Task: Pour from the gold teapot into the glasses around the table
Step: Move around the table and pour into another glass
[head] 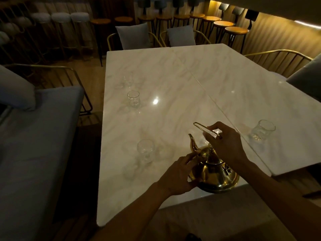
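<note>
Gold teapot [214,173] sits at the near edge of the marble bench [173,75], with both hands on it. The right hand [225,145] has its grip clamped on the thin wire handle [199,126], which arches up over the lid; thumb and fingers pinch the wire near its right end. The left hand [178,174] presses against the pot's left side, its grip closed around the belly, with fingertips reaching up to the base of the spout [192,142]. The spout curves upward and points away to the left of the right hand's grip.

Four glasses are countable on the bench, all upright and clear. The nearest glass [145,150] stands just beside the spout, left of the left hand's grip. A second glass [133,99] stands farther out and to the left, well apart from both grips. A third glass [128,80], faint in the dim light, stands just beyond the second. A fourth glass [264,130] stands to the right of the right hand's grip, near the seam where the two bench tops meet. Whether any glass holds liquid cannot be told.

Two grey cushioned chairs [133,37] stand at the far end of the bench, and a row of round stools [224,24] lines the wall behind.
</note>
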